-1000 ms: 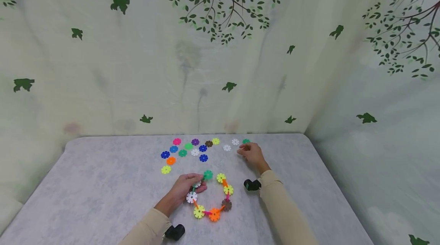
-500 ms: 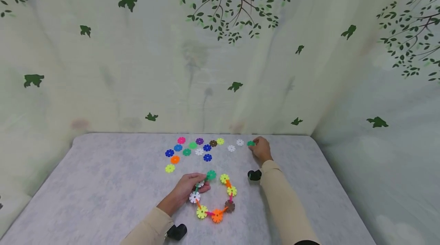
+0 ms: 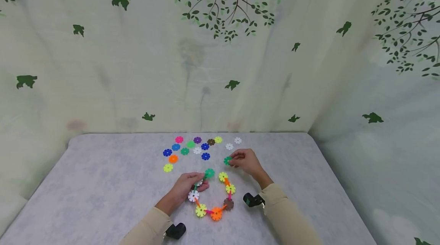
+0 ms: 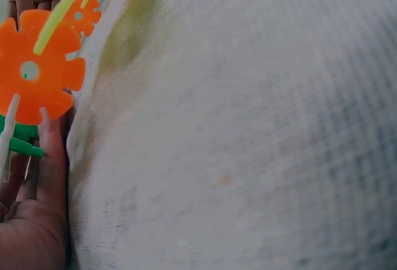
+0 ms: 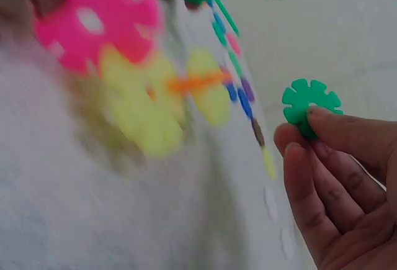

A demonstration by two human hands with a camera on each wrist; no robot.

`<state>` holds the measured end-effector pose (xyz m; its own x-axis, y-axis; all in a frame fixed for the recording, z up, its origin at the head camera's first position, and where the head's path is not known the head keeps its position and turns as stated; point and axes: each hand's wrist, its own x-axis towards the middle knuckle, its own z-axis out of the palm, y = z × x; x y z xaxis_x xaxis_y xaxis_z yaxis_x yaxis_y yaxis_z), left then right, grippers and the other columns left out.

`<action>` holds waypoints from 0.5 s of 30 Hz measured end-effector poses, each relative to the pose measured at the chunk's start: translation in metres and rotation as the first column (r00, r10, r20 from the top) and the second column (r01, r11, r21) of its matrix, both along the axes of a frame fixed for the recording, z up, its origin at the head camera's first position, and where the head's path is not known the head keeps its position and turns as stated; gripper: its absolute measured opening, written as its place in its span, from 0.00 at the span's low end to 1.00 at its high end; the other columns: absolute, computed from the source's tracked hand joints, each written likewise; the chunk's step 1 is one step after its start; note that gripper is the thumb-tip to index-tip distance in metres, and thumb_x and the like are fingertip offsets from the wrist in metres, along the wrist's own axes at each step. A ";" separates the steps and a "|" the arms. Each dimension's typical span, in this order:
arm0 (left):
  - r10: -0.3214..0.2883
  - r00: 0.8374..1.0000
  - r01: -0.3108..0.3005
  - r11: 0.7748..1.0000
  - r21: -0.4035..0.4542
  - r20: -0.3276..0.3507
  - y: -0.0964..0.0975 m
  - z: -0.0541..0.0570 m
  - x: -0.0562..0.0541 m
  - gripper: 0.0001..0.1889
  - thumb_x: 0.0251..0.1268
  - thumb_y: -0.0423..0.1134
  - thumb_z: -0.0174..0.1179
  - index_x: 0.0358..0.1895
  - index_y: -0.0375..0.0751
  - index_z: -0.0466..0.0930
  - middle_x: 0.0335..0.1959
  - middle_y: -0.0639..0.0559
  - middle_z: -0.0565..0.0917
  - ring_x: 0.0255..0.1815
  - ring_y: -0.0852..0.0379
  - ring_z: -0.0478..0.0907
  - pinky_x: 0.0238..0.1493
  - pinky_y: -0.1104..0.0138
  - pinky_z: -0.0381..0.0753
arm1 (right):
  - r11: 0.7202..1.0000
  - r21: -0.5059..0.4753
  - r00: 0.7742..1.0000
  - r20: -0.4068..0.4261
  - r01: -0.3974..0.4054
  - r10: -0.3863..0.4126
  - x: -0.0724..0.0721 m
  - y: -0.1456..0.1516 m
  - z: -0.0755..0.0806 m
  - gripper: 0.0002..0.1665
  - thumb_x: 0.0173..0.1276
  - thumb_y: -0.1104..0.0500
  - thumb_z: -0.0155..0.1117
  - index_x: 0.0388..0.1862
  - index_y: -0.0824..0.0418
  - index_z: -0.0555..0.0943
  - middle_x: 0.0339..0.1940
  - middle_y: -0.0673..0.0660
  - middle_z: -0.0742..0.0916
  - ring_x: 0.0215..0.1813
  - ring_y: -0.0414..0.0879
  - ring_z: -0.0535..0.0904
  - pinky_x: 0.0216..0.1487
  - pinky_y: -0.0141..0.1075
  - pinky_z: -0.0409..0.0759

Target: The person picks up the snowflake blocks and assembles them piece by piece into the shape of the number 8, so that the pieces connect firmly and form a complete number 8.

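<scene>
In the head view my left hand (image 3: pixel 183 188) grips one end of a curved chain of flower-shaped interlocking discs, near a green disc (image 3: pixel 209 173) at its tip. The chain bends round through white, yellow, orange (image 3: pixel 216 214) and brown discs to a yellow disc (image 3: pixel 223 176); a gap separates the two ends. Between thumb and fingers, my right hand (image 3: pixel 248 164) pinches a loose green disc (image 5: pixel 301 93), held up beyond the chain. Up close in the left wrist view, an orange disc (image 4: pixel 59 90) partly covers the left fingers.
Loose discs in several colours, among them an orange one (image 3: pixel 173 159) and a purple one (image 3: pixel 197 140), lie flat toward the table's far edge. Two white discs (image 3: pixel 229 146) lie farther right. A printed cloth backdrop (image 3: pixel 192 99) rises behind the grey table (image 3: pixel 103 184).
My right hand reached the green disc at the far right, picked it up and brought it left and nearer to the chain. The left hand stays on the chain.
</scene>
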<state>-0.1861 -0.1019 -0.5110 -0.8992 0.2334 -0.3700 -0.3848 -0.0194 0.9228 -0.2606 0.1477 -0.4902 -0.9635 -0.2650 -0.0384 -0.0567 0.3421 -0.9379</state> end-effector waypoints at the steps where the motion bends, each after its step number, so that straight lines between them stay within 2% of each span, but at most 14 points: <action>1: -0.002 1.000 0.002 1.000 -0.005 0.003 0.000 0.000 0.000 0.24 0.73 0.45 0.54 0.59 0.26 0.74 0.39 0.46 0.86 0.38 0.57 0.84 0.48 0.66 0.82 | 0.999 0.010 0.999 -0.009 -0.031 0.031 0.005 -0.004 0.001 0.08 0.61 0.65 0.69 0.38 0.68 0.83 0.29 0.57 0.87 0.31 0.48 0.84 0.35 0.40 0.84; 5: -0.007 1.000 0.007 1.000 -0.011 0.006 -0.001 0.001 0.000 0.26 0.73 0.46 0.53 0.60 0.25 0.72 0.38 0.46 0.86 0.37 0.57 0.84 0.48 0.66 0.82 | 0.995 0.071 0.995 -0.062 -0.075 0.079 0.021 -0.018 -0.003 0.06 0.61 0.63 0.70 0.34 0.64 0.83 0.28 0.53 0.85 0.30 0.44 0.80 0.35 0.36 0.83; 11: 0.011 0.999 -0.011 1.000 0.013 0.040 0.000 -0.002 0.001 0.24 0.73 0.45 0.53 0.60 0.26 0.72 0.38 0.46 0.85 0.38 0.57 0.84 0.46 0.67 0.82 | 0.993 0.109 0.993 -0.103 -0.052 0.063 0.031 -0.030 -0.015 0.04 0.61 0.63 0.70 0.32 0.60 0.83 0.27 0.50 0.83 0.30 0.43 0.77 0.33 0.31 0.80; 15: 0.009 1.000 -0.009 1.000 0.027 0.014 0.000 -0.003 -0.001 0.23 0.75 0.43 0.51 0.59 0.26 0.72 0.38 0.45 0.85 0.38 0.56 0.84 0.47 0.66 0.82 | 0.992 0.127 0.994 -0.103 -0.017 0.030 0.033 -0.034 -0.018 0.04 0.61 0.63 0.71 0.31 0.58 0.82 0.27 0.49 0.83 0.30 0.44 0.76 0.32 0.31 0.80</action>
